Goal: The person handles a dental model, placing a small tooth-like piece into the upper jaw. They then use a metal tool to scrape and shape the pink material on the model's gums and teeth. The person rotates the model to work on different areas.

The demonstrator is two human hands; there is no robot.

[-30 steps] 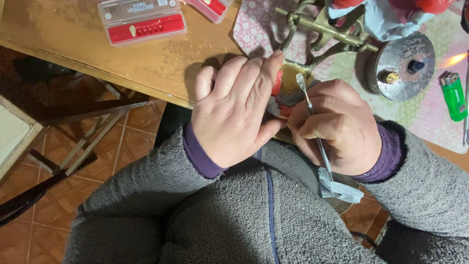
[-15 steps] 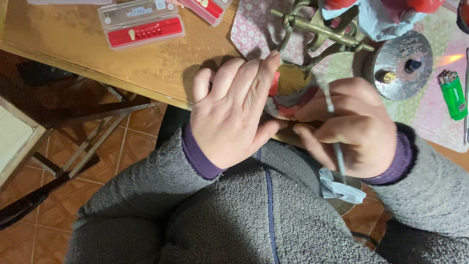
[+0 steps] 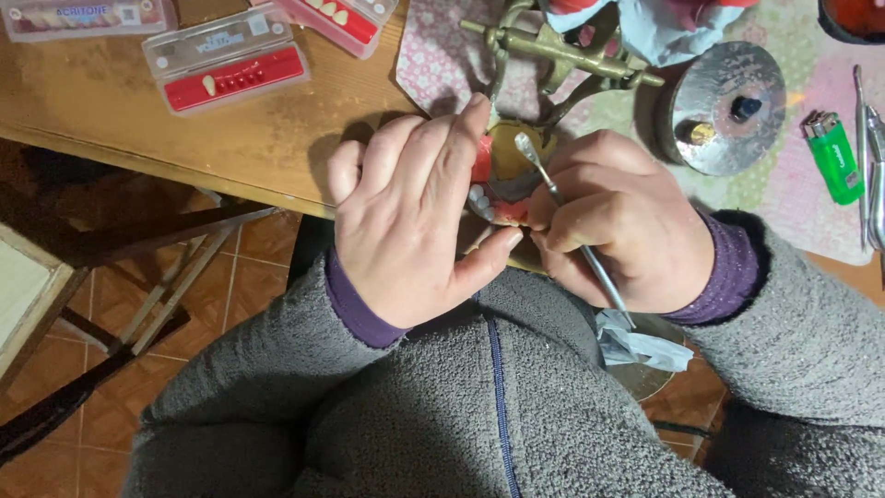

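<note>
At the counter's (image 3: 184, 138) near edge, the left hand (image 3: 415, 221) is cupping a pink denture model (image 3: 502, 189), fingers together, while the right hand (image 3: 613, 226) is pinching a thin metal tool (image 3: 572, 226), angled up-left, tip right over it.

Lighter (image 3: 832, 157) rt of metal disc (image 3: 728, 106)

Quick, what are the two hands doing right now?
Left hand: curled around the pink denture, holding it.
Right hand: closed on a thin metal tool, with its tip at the denture.
</note>
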